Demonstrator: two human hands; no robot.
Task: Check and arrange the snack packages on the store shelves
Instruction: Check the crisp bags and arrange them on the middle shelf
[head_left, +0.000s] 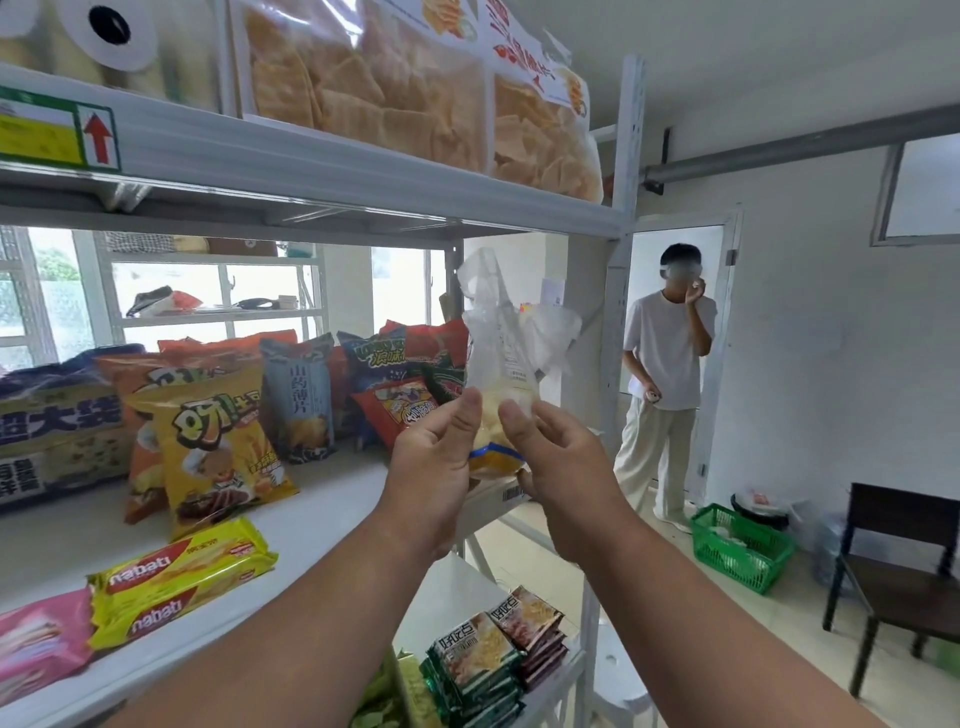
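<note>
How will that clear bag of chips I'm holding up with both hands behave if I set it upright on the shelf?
The clear bag looks thin and crinkly, so probably floppy; its empty top already sags. The contents sit low, between the left hand and right hand, so it likely feels light and may slump or tip unless leaned on neighbours. The chips look brittle; a gentle grip seems wise.

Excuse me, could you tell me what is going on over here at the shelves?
A person is holding up a clear plastic bag of pale chips with both hands, left hand and right hand pinching its lower part, in front of the white metal shelf. Colourful snack bags, such as an upright yellow chip bag, stand on that shelf. Another person in a white T-shirt stands by the doorway.
</note>
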